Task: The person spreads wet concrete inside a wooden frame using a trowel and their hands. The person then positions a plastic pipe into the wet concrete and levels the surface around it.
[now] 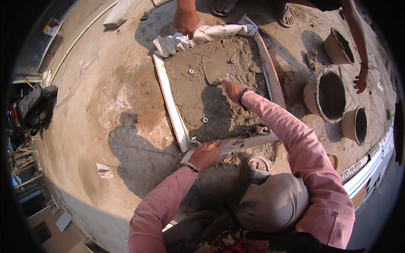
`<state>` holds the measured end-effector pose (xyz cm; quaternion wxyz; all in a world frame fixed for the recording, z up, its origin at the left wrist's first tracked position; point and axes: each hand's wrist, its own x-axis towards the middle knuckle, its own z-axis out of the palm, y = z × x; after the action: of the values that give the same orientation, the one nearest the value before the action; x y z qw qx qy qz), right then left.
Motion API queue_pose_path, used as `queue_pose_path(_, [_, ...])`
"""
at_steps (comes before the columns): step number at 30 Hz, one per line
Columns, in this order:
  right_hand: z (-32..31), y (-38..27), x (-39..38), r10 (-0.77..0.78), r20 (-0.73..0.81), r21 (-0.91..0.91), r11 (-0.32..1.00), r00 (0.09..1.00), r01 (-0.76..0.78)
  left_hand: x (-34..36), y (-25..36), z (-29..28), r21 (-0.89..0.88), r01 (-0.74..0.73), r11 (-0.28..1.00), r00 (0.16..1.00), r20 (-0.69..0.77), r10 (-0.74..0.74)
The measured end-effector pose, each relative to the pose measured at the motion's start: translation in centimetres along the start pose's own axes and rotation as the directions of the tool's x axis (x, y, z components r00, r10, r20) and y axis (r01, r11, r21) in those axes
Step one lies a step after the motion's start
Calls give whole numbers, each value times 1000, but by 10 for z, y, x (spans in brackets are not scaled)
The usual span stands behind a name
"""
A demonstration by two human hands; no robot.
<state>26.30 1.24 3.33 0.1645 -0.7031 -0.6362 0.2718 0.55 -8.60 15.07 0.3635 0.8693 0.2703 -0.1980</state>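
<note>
A board-sided form full of wet grey mortar lies on the ground before me, with several short white pipe ends poking up from it. My right hand is closed around a trowel, whose mortar-coated blade rests flat on the surface; its handle is hidden in the hand. At the near left corner, my left hand grips the near board, fingers over its edge. Crumpled white sheeting lines the far side. A co-worker's closed hand hovers beside that sheeting.
At the right stand three mortar-smeared buckets, with a co-worker's other hand near them. Another trowel lies on the concrete floor to the left. A concrete block, a hose and a parked motorbike are farther off.
</note>
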Motion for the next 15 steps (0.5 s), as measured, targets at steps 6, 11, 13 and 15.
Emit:
queue_pose_path(6, [-27, 14, -44, -76, 77, 13, 997, 994, 75, -4, -9, 10, 45, -8, 999, 999, -47, 10])
queue_pose_path(11, [-37, 22, -49, -374, -105, 86, 920, 921, 383, -3, -13, 14, 92, -45, 995, 998, -45, 49])
queue_pose_path(13, [-55, -7, -25, 17, 61, 321, 946, 998, -36, -4, -11, 10, 66, -32, 997, 999, -15, 33])
queue_pose_path(15, [-59, -11, -4, 134, 252, 234, 952, 958, -195, -2, -8, 3, 9, -31, 999, 999, 10, 31])
